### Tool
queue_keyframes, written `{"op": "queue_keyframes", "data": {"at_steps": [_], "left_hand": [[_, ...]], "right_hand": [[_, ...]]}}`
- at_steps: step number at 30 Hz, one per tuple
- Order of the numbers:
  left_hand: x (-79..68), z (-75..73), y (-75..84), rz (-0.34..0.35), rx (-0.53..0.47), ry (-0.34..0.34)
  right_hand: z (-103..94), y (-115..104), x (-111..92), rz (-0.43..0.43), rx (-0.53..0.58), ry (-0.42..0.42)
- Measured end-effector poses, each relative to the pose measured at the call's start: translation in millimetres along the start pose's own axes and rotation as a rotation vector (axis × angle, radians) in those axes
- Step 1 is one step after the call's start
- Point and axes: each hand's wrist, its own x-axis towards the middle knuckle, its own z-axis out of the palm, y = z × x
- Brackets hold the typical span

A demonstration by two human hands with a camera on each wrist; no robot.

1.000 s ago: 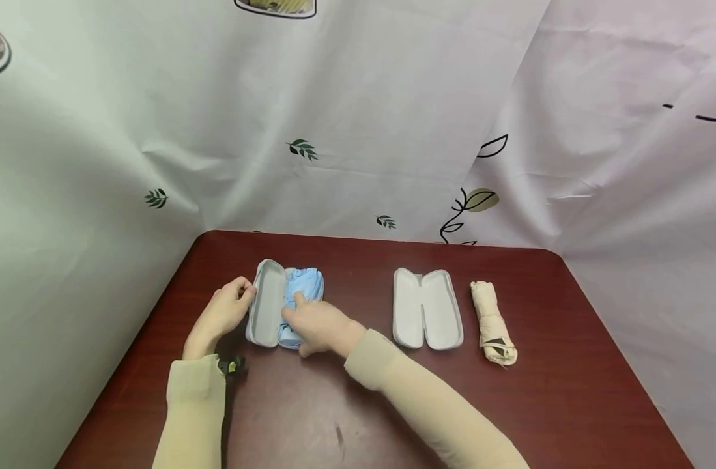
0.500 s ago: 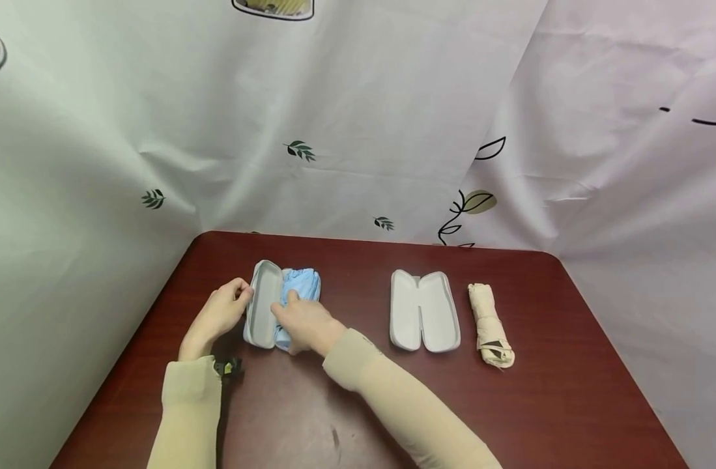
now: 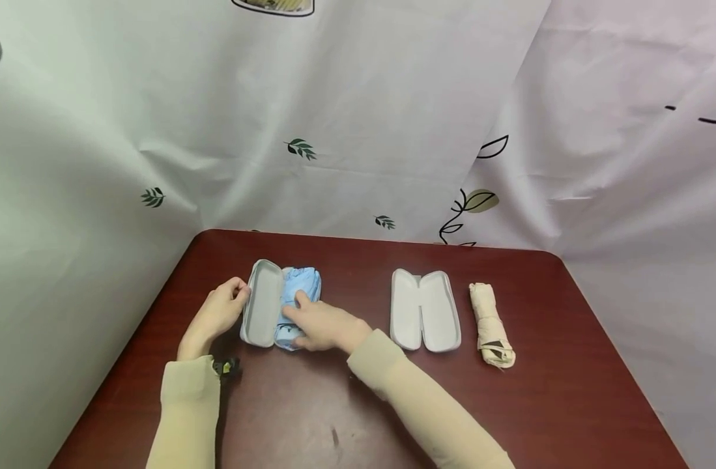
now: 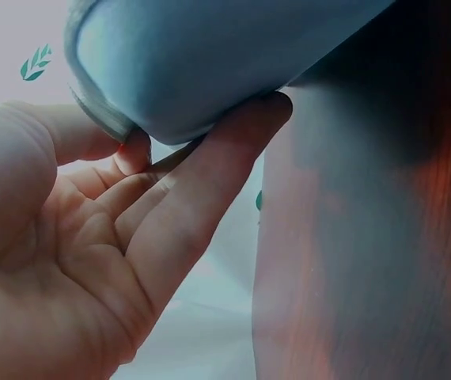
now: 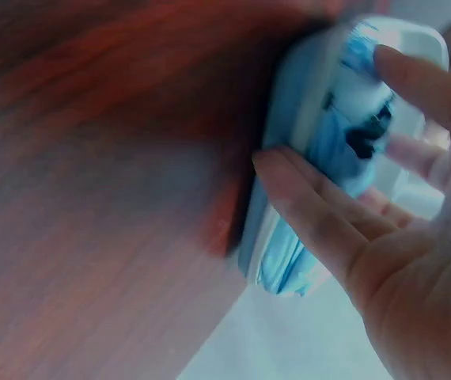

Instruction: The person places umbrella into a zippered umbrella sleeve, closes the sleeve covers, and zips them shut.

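Observation:
A hinged grey glasses case (image 3: pixel 262 306) stands spread at the left of the table. My left hand (image 3: pixel 219 309) pinches the outer edge of its left half; in the left wrist view the thumb and fingers (image 4: pixel 233 134) meet at the rim of the blue-grey shell (image 4: pixel 202 63). A crumpled blue fabric bundle (image 3: pixel 299 283) with dark print fills the right half. My right hand (image 3: pixel 322 322) lies over this bundle, fingers spread and fairly straight. In the right wrist view one digit touches the blue fabric (image 5: pixel 332 150), and other fingertips (image 5: pixel 277 170) rest at the case's outer wall.
A second case (image 3: pixel 422 312), pale grey, lies spread and bare inside at the right of centre. Beyond it is a rolled beige fabric bundle (image 3: pixel 491 322) with a strap. The dark red table (image 3: pixel 358 254) meets a white printed curtain (image 3: pixel 358 117) at the back.
My right hand slid a little left over the blue bundle, then drew back right, uncovering more of its near end. The left hand keeps its hold on the case edge.

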Motion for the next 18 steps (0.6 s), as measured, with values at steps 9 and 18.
{"op": "queue_keyframes", "data": {"at_steps": [9, 18], "left_hand": [[-1.9, -2.7, -0.1, -0.001, -0.017, -0.002], [0.6, -0.3, 3.7, 0.003, 0.010, -0.005]], "right_hand": [[3.8, -0.5, 3.7, -0.057, -0.112, 0.051], [12.4, -2.8, 0.2, -0.049, -0.152, 0.114]]}}
